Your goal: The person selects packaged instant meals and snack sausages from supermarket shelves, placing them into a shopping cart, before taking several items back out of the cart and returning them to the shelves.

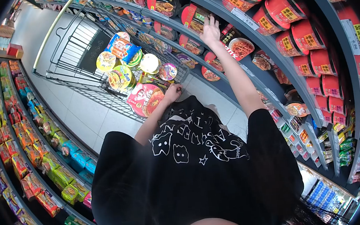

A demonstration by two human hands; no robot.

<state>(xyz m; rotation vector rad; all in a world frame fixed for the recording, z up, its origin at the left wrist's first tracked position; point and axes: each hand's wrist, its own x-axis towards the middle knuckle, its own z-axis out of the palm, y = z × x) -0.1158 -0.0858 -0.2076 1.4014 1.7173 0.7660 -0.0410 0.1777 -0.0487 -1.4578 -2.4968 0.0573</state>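
My right hand (210, 29) reaches up to the shelf, fingers stretched out over the edge of a red-lidded tub of instant food (192, 18). It seems to touch that tub, though the contact itself is hard to make out. Beside my wrist stands a dark package with noodles pictured on it (240, 46). Low in front of my shirt, my left hand (173, 93) is closed at the near end of the shopping cart (75, 85); whatever its fingers hold is hidden. Just left of it lies a large red-lidded tub (146, 99) in the cart.
The cart also carries several instant noodle cups (121, 77) and a blue-and-orange snack bag (122, 48). Shelves of red tubs (306, 37) curve along the right. A rack of packaged snacks (23, 134) lines the left side. Pale floor tiles (72, 104) lie between them.
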